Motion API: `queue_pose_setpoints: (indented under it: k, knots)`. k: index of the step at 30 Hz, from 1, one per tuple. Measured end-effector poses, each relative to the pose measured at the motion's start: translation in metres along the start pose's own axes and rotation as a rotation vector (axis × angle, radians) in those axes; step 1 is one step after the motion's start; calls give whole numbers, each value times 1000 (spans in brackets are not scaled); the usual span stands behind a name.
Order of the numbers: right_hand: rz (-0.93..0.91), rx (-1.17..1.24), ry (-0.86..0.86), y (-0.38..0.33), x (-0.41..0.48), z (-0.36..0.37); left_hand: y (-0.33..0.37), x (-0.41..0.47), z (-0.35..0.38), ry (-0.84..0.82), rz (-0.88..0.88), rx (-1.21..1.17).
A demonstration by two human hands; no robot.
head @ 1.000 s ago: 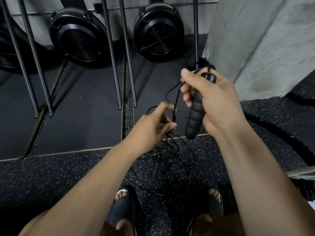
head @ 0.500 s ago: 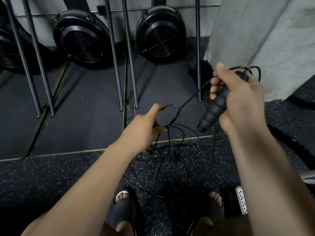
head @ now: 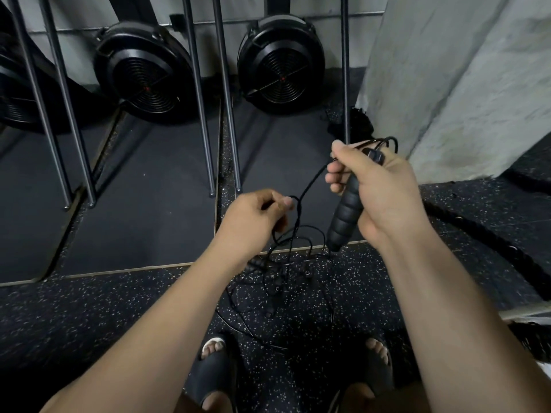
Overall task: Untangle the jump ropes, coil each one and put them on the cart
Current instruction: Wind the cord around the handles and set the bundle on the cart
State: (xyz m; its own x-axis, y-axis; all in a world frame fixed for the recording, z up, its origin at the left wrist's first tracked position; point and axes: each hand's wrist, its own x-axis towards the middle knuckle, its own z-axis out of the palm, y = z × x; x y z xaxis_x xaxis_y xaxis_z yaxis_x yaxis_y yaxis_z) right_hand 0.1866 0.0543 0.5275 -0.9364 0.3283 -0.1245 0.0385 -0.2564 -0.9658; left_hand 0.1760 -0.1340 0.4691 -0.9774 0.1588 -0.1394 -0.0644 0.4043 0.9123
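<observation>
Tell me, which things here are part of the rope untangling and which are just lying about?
In the job: black rope handle in the right hand; thin cord pinched by the left hand; tangled ropes on the floor.
Just lying about: fan wheels; metal bars; thick rope; concrete pillar.

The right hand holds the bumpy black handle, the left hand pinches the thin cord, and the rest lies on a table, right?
Not the table. The head view shows the rest of the rope tangled on the speckled floor. The right hand does hold the black handle and the left hand does pinch the cord.
</observation>
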Motion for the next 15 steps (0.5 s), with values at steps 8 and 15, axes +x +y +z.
queue_pose_setpoints:
  k: [8, 15]
  knots:
    - [92, -205, -104, 8, -2, 2, 14, -4, -3, 99, 24, -286]
    - [113, -413, -207, 15, -2, -2, 19, -13, -6, 181, 171, -133]
